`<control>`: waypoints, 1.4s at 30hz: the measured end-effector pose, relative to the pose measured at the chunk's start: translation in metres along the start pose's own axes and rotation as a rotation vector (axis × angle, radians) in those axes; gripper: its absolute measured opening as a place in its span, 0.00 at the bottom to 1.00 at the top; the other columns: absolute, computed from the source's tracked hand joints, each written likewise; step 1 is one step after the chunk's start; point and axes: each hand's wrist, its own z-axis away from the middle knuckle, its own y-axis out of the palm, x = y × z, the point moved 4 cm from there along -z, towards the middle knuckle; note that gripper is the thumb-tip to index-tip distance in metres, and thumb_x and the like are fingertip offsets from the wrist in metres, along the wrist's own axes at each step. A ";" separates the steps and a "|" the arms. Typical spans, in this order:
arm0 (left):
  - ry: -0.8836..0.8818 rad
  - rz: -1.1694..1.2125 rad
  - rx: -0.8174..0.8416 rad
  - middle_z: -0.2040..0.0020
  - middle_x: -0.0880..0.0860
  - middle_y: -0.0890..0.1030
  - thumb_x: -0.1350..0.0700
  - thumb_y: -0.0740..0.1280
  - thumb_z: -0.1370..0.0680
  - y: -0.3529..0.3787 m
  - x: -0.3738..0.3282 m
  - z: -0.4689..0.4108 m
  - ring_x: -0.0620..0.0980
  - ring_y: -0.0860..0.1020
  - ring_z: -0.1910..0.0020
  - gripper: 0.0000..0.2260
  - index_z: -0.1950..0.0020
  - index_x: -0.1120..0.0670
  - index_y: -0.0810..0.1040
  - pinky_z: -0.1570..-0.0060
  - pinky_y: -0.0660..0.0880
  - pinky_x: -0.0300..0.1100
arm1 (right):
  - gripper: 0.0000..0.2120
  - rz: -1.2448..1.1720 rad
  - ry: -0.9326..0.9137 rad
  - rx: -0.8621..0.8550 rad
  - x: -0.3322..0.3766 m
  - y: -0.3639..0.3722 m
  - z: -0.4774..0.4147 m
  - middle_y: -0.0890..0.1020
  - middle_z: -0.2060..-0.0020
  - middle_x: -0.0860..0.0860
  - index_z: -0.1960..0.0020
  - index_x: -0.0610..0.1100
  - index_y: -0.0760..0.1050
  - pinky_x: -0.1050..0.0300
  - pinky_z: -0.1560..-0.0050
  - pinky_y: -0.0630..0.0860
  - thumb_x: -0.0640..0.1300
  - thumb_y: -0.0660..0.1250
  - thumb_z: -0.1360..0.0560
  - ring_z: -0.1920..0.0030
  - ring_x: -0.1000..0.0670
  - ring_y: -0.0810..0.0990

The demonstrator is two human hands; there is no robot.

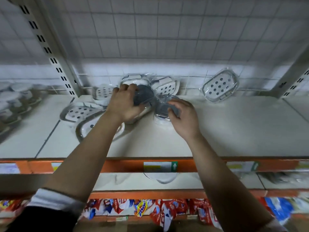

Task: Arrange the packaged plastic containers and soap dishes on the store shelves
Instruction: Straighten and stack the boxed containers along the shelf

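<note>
- While both hands work mid-shelf near the back edge, each grips its own pack: left hand [125, 106] curled over the left container [144, 93], right hand [183, 114] pinching the right container [162, 107] from its right side.
- Both packs are round with grey lids, so no long axis to align. They sit just beside each other.
- Soap dish cluster [165, 87] sits behind and left of the hands. Lone soap dish [220, 85] leans on the back wall, rightward.
- Likely next slot: the shelf [234, 131] stretch between right hand and lone soap dish. Right hand is nearer.
</note>
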 end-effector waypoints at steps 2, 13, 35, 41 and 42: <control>0.039 0.028 -0.032 0.39 0.62 0.74 0.45 0.70 0.28 -0.003 0.000 0.002 0.62 0.70 0.39 0.27 0.33 0.56 0.71 0.36 0.62 0.50 | 0.12 0.037 0.031 0.049 -0.001 0.005 0.001 0.82 0.42 0.45 0.42 0.39 0.82 0.54 0.33 0.70 0.38 0.69 0.24 0.38 0.45 0.77; 0.151 0.110 -0.309 0.38 0.58 0.74 0.38 0.62 0.28 -0.009 -0.021 0.021 0.62 0.69 0.40 0.28 0.36 0.55 0.76 0.38 0.65 0.51 | 0.26 0.394 0.209 0.032 -0.021 -0.005 0.028 0.75 0.46 0.48 0.51 0.44 0.73 0.56 0.46 0.65 0.65 0.71 0.34 0.43 0.42 0.72; 0.426 0.345 -0.331 0.43 0.58 0.77 0.41 0.66 0.27 0.068 -0.346 0.140 0.60 0.75 0.44 0.23 0.42 0.57 0.79 0.42 0.66 0.47 | 0.16 0.238 0.179 -0.497 -0.120 -0.356 0.227 0.79 0.51 0.43 0.49 0.38 0.78 0.46 0.51 0.76 0.43 0.74 0.35 0.50 0.41 0.78; 0.564 0.350 -0.218 0.44 0.60 0.77 0.42 0.65 0.28 0.116 -0.471 0.184 0.61 0.76 0.46 0.24 0.43 0.59 0.79 0.43 0.67 0.50 | 0.15 0.285 0.347 -0.614 -0.174 -0.463 0.316 0.79 0.52 0.48 0.51 0.44 0.79 0.59 0.53 0.73 0.47 0.72 0.36 0.52 0.45 0.79; 0.603 0.362 -0.208 0.45 0.60 0.78 0.41 0.65 0.28 0.125 -0.495 0.188 0.61 0.76 0.46 0.24 0.44 0.60 0.80 0.43 0.68 0.50 | 0.15 0.284 0.384 -0.640 -0.183 -0.482 0.329 0.79 0.52 0.50 0.51 0.46 0.79 0.55 0.51 0.74 0.49 0.72 0.37 0.52 0.47 0.79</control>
